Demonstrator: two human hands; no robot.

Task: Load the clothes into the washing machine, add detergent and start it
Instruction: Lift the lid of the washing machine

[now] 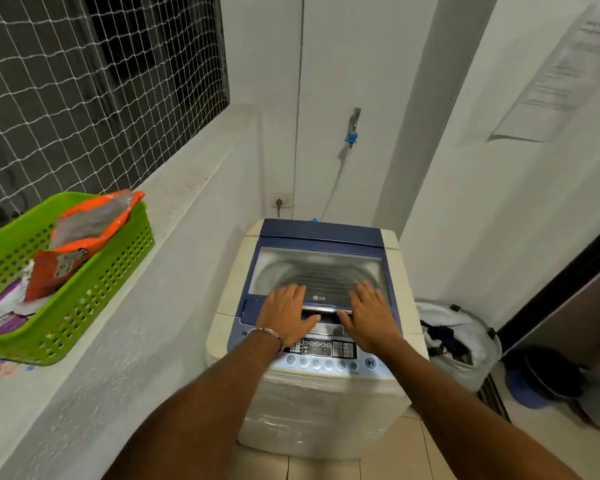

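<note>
While both hands (326, 317) lie spread on it, the washing machine (317, 306) — blue-lidded, cream — sits closed.

Both arms reach forward over the washing machine lid (317, 271). Left hand (286, 315) and right hand (369, 317) lie flat on its front edge, fingers straight, thumbs inward. Bracelet (269, 332) on left wrist.

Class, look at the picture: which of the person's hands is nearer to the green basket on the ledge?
Left. The left hand rests on the washing machine lid, on the side toward the green basket. The right hand rests on the lid's far side, toward the laundry bag.
</note>
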